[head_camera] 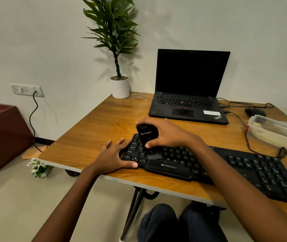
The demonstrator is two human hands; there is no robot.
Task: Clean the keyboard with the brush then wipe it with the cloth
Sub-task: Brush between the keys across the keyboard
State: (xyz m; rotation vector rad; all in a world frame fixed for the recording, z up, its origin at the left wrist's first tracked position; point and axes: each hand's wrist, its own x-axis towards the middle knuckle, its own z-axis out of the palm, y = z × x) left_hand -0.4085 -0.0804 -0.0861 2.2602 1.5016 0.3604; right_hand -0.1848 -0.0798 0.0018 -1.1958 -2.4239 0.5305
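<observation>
A black keyboard [226, 165] lies across the near part of the wooden desk [90, 135]. My right hand [165, 132] grips a black brush [147, 132] over the keyboard's left end, and its bristles touch the keys near the bottom row. My left hand [116, 156] rests on the keyboard's left edge, fingers spread over the corner and thumb along the front. A clear plastic container [275, 131] at the right holds something pale yellow that may be the cloth; I cannot tell.
An open black laptop [189, 88] stands at the back of the desk, with a black mouse [255, 112] and cables to its right. A potted plant [120, 86] stands at the back left corner. A dark red cabinet [3, 135] is on the floor at left.
</observation>
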